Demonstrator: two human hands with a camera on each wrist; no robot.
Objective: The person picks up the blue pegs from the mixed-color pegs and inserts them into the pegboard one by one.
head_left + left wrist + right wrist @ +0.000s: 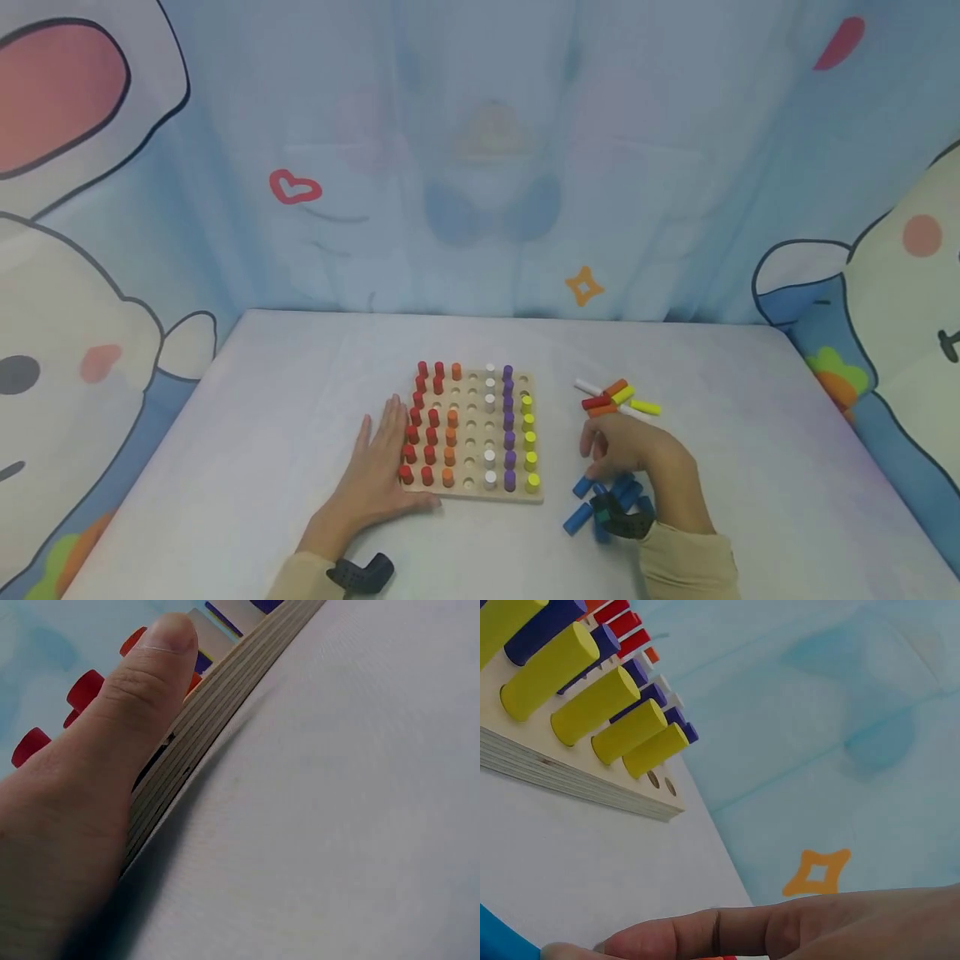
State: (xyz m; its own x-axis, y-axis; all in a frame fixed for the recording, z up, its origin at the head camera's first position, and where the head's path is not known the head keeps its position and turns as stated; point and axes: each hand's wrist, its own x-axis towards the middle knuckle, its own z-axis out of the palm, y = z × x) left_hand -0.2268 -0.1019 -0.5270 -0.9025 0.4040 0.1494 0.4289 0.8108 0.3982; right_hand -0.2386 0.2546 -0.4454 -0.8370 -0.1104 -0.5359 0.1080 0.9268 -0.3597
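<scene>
Board (480,493), mid-worktop (315,375); left grip (381,472) straight-fingered along nine o'clock edge. Blue pegs (578,518), loose at four o'clock, right grip (628,444) just beside; cannot tell whether clamped on one. Likely hazard: rolling, from a stray nudge.

Draped nook with cartoon-print cloth (660,192)

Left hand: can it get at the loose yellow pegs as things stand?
Probably not straight across: the left hand rests at the left edge of the pegboard, whose standing pegs lie between it and the loose yellow pegs. The right hand also sits on their near side.
</scene>
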